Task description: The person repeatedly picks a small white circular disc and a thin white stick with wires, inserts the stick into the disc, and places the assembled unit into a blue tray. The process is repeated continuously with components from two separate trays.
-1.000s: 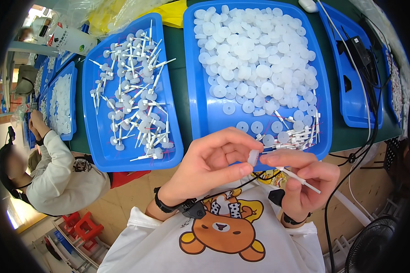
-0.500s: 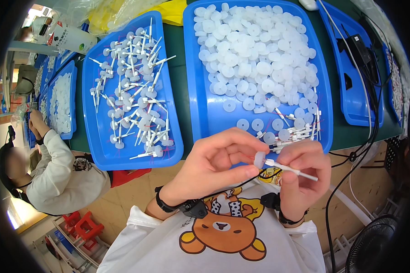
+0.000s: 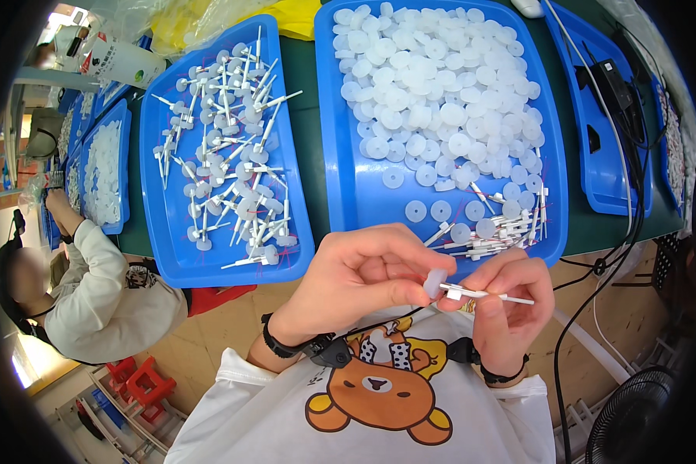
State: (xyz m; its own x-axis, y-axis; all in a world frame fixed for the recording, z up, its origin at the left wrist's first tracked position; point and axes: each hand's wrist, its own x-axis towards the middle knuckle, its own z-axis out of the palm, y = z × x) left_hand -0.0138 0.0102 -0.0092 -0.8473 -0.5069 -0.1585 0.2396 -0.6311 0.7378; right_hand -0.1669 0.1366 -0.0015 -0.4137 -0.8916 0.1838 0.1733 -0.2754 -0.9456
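Between the thumb and fingertips of my left hand (image 3: 367, 274) is a translucent white disc (image 3: 434, 282). My right hand (image 3: 512, 313) pinches a slim white plastic rod (image 3: 520, 300), whose clip-like end meets the disc. Both hands are in front of my chest, just past the near edge of a blue tray (image 3: 346, 201). In that tray lie a large heap of loose discs (image 3: 441, 85) and, near its front right corner, a pile of white rods (image 3: 510, 230) with thin red wires.
A second blue tray (image 3: 166, 255) on the left holds many rods fitted with discs (image 3: 240, 155). Farther right, another blue tray (image 3: 607, 182) carries a black adapter (image 3: 613, 83) and cables. A black fan (image 3: 634, 417) stands at lower right. A co-worker (image 3: 104, 301) sits at left.
The disc and rod have shifted slightly left and down. The rod has turned in my right hand, and its clip end now sits against the disc. Less red wire shows at my left fingers.
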